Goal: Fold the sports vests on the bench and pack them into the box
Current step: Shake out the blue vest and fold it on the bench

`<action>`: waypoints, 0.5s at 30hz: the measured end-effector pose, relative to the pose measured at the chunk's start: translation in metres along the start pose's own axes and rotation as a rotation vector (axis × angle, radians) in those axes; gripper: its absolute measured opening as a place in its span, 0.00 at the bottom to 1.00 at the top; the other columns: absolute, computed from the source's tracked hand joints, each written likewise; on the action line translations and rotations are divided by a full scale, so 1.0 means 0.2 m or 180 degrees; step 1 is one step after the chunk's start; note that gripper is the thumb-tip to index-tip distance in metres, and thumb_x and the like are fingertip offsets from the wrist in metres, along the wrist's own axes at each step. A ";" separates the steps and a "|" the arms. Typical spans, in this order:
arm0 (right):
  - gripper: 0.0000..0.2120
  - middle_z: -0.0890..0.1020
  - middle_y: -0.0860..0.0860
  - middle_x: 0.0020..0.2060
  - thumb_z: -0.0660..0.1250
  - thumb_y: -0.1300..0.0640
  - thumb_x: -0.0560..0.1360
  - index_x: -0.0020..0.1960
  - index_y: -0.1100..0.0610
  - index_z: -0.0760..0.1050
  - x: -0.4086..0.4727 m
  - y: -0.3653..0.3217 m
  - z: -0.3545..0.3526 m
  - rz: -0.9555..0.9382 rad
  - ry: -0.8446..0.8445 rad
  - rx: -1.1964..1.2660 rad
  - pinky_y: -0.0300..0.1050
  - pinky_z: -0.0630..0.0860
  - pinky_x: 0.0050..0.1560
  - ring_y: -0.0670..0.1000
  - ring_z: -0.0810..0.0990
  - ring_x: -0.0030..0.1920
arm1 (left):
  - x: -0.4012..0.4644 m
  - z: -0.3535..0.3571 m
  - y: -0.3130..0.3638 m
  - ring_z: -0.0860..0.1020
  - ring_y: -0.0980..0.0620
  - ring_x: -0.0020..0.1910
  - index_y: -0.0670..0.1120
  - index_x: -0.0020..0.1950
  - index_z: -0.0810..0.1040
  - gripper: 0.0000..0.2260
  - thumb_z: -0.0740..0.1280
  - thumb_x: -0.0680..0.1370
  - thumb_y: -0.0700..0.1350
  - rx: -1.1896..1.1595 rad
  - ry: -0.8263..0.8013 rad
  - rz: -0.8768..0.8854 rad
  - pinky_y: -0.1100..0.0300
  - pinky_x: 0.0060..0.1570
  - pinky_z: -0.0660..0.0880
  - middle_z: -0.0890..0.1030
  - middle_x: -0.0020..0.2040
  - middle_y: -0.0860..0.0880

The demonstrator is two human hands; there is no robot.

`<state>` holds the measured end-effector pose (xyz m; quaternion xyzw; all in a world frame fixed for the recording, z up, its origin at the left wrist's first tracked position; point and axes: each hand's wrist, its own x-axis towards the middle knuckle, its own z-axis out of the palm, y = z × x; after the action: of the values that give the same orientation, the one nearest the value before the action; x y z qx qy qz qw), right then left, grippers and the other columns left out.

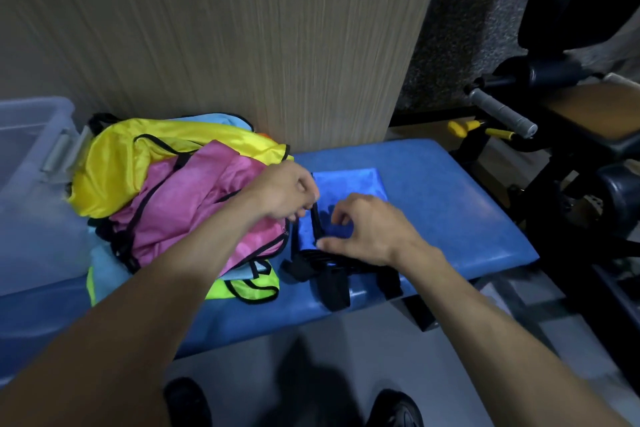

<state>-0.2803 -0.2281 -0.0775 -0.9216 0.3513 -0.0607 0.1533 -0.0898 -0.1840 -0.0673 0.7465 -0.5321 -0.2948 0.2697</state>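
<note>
The blue vest lies partly folded on the bench, about midway along its length and nearer the front edge than the wall side. Its long axis runs from the front edge toward the back, and the black straps and trim spill over the front edge. Both hands are on it. The left hand pinches the black trim at the vest's left margin, fingers curled round the binding. The right hand holds the near part, thumb and forefinger seemingly closed on the trim at the near-left corner while the other fingers arch above the cloth. The grips thus sit on the left side, with the loose cloth stretching away rightward and back, so the next fold probably carries that edge across. The unfolded pile of yellow, pink and lime vests touches the left hand's wrist side, toward the bench's left end. The clear box stands beyond the pile, so the left hand is nearer for packing.
</note>
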 end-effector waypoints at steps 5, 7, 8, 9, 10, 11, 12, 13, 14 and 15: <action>0.21 0.83 0.47 0.52 0.70 0.35 0.69 0.53 0.48 0.79 -0.03 -0.05 0.02 0.0104 -0.0140 -0.0405 0.49 0.77 0.50 0.55 0.80 0.55 | -0.15 0.05 -0.04 0.82 0.52 0.38 0.42 0.49 0.82 0.07 0.64 0.82 0.38 -0.0187 -0.0489 -0.0257 0.60 0.37 0.79 0.85 0.43 0.44; 0.16 0.83 0.50 0.51 0.69 0.40 0.70 0.51 0.50 0.80 -0.03 -0.09 0.03 0.0141 -0.0151 -0.0576 0.48 0.76 0.49 0.58 0.80 0.54 | -0.18 0.08 -0.09 0.82 0.52 0.39 0.43 0.47 0.81 0.08 0.63 0.82 0.37 -0.0288 -0.0373 -0.0289 0.60 0.40 0.80 0.85 0.44 0.44; 0.14 0.83 0.52 0.51 0.68 0.44 0.71 0.51 0.51 0.80 -0.04 -0.11 0.05 0.0171 -0.0129 -0.0645 0.48 0.75 0.49 0.60 0.80 0.54 | -0.19 0.09 -0.10 0.81 0.52 0.39 0.43 0.46 0.81 0.09 0.63 0.82 0.36 -0.0441 -0.0346 -0.0314 0.60 0.42 0.80 0.85 0.43 0.44; 0.12 0.83 0.54 0.51 0.67 0.48 0.72 0.51 0.52 0.80 -0.03 -0.13 0.06 0.0216 -0.0099 -0.0679 0.49 0.74 0.49 0.61 0.80 0.54 | -0.20 0.10 -0.11 0.81 0.52 0.39 0.44 0.45 0.81 0.09 0.63 0.81 0.35 -0.0614 -0.0315 -0.0344 0.59 0.43 0.80 0.85 0.42 0.45; 0.11 0.83 0.55 0.52 0.66 0.51 0.72 0.52 0.52 0.81 -0.03 -0.13 0.07 0.0267 -0.0065 -0.0679 0.49 0.74 0.49 0.62 0.80 0.54 | -0.21 0.11 -0.12 0.81 0.52 0.40 0.44 0.45 0.81 0.09 0.64 0.81 0.34 -0.0754 -0.0276 -0.0359 0.59 0.43 0.80 0.85 0.41 0.46; 0.11 0.83 0.56 0.52 0.65 0.53 0.72 0.53 0.52 0.81 -0.03 -0.13 0.07 0.0320 -0.0028 -0.0626 0.49 0.75 0.50 0.62 0.81 0.54 | -0.22 0.11 -0.12 0.81 0.52 0.40 0.45 0.46 0.81 0.09 0.64 0.81 0.35 -0.0815 -0.0213 -0.0360 0.59 0.44 0.81 0.85 0.41 0.47; 0.11 0.84 0.56 0.51 0.65 0.53 0.72 0.52 0.52 0.82 -0.03 -0.13 0.07 0.0374 0.0008 -0.0501 0.49 0.75 0.50 0.62 0.81 0.54 | -0.22 0.11 -0.13 0.82 0.52 0.40 0.45 0.47 0.81 0.07 0.66 0.81 0.35 -0.0785 -0.0086 -0.0347 0.58 0.43 0.81 0.84 0.41 0.47; 0.10 0.84 0.56 0.50 0.65 0.53 0.72 0.50 0.52 0.82 -0.02 -0.11 0.07 0.0435 0.0039 -0.0321 0.49 0.77 0.49 0.62 0.81 0.54 | -0.22 0.11 -0.14 0.83 0.51 0.39 0.45 0.49 0.81 0.05 0.67 0.80 0.37 -0.0645 0.0108 -0.0334 0.56 0.42 0.83 0.84 0.41 0.48; 0.09 0.85 0.56 0.49 0.65 0.54 0.72 0.49 0.52 0.82 -0.02 -0.09 0.06 0.0497 0.0069 -0.0121 0.50 0.78 0.49 0.61 0.81 0.53 | -0.23 0.11 -0.14 0.84 0.49 0.38 0.46 0.51 0.80 0.03 0.69 0.80 0.39 -0.0448 0.0288 -0.0352 0.54 0.41 0.84 0.83 0.41 0.49; 0.08 0.85 0.55 0.48 0.65 0.54 0.72 0.48 0.53 0.82 -0.02 -0.07 0.06 0.0571 0.0089 0.0079 0.51 0.79 0.49 0.61 0.81 0.53 | -0.23 0.11 -0.13 0.84 0.46 0.37 0.46 0.53 0.79 0.02 0.69 0.80 0.42 -0.0226 0.0380 -0.0393 0.51 0.40 0.84 0.83 0.42 0.48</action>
<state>-0.2719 -0.2114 -0.0844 -0.8835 0.4338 -0.0640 0.1646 -0.1011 -0.1335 -0.0941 0.7841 -0.4574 -0.2845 0.3085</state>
